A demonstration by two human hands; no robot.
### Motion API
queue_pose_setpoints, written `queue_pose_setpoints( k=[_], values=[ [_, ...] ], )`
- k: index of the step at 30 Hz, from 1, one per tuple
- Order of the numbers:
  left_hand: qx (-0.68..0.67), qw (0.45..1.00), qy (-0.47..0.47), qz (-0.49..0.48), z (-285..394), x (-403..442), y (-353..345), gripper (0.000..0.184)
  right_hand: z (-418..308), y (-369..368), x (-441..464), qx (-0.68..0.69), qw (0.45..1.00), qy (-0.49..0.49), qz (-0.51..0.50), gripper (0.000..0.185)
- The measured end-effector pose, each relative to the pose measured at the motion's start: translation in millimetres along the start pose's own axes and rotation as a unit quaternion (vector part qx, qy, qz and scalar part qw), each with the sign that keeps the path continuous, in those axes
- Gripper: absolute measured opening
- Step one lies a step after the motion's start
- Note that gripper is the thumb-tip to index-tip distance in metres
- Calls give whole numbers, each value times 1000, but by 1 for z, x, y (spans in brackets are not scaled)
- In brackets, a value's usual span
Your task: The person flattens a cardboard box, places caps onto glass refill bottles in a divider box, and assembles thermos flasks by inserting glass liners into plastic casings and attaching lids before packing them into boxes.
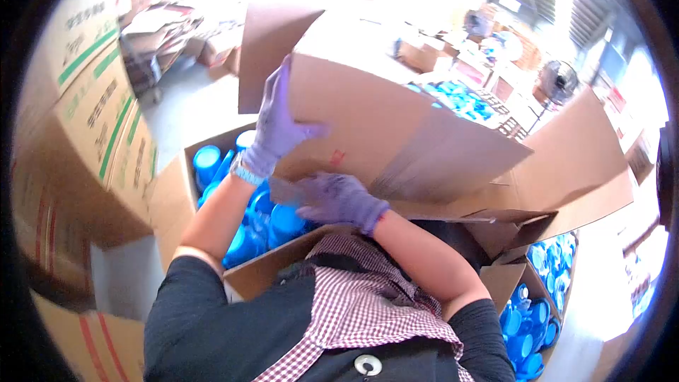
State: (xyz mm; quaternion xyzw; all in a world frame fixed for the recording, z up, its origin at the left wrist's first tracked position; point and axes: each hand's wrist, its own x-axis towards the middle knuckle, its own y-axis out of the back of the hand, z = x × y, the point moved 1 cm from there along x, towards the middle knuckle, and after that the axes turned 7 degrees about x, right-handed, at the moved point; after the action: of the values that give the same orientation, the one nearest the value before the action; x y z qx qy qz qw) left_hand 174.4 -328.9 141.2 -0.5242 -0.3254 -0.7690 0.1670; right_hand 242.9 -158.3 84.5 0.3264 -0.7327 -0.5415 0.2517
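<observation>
A large opened cardboard box (361, 106) is tilted in front of me, over a carton (247, 267) of blue plastic bottles or jugs (286, 223). My left hand (279, 127), in a light purple glove, grips the upright left edge of the tilted box, with the thumb against its face. Lower down, my right hand (341, 200), also gloved, is closed on a small flap (286, 189) at the box's lower left corner. That hand is slightly blurred, and its fingertips are partly hidden. The blue bottles stand just below both hands.
Tall stacks of printed cartons (99, 113) rise at the left. Cartons of blue bottles (527, 332) stand at the lower right. Farther back are a crate of blue items (463, 101), a standing fan (557, 81) and piled flattened cardboard (159, 28).
</observation>
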Motion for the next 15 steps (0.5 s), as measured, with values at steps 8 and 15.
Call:
queue_pose_setpoints(
  k=[8,15],
  values=[
    [50,998,17,41,-6,6,-38,126,21,-86,47,-50,973,102,202,33],
    [42,997,-65,14,10,16,-73,114,-5,-67,9,152,966,-124,170,32]
  ],
)
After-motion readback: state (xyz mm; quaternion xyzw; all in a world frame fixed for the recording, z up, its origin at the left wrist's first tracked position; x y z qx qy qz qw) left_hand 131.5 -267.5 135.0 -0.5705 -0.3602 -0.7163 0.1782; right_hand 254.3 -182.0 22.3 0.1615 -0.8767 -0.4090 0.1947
